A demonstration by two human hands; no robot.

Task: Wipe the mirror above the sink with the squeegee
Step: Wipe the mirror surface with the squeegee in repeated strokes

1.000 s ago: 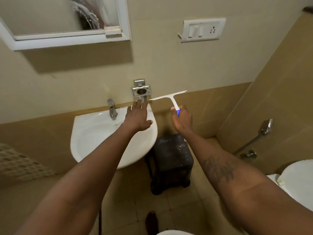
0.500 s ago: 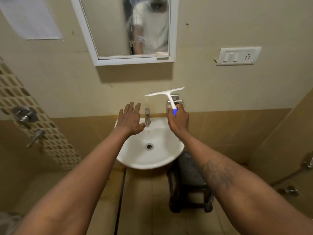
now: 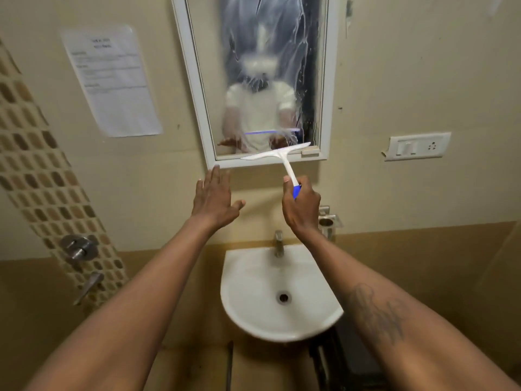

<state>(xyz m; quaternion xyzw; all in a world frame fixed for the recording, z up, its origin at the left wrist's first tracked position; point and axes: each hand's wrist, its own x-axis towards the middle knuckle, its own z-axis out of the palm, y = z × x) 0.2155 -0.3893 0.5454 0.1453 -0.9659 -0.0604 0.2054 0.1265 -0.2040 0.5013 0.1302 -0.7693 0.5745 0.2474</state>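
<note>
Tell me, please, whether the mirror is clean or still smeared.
Smeared: white foamy streaks cover the mirror glass, and the squeegee is held only at its bottom edge by the right hand.

Bathroom: wall mirror [image 3: 270, 80], washbasin [image 3: 253, 306], tap [image 3: 278, 244], tiled walls.

A printed notice [image 3: 112, 80] is hanging on the beige wall [image 3: 394, 66] at left. A white switch plate [image 3: 416, 146] is sitting at right. A metal valve [image 3: 79, 246] is projecting from the mosaic tile strip [image 3: 42, 176].
</note>
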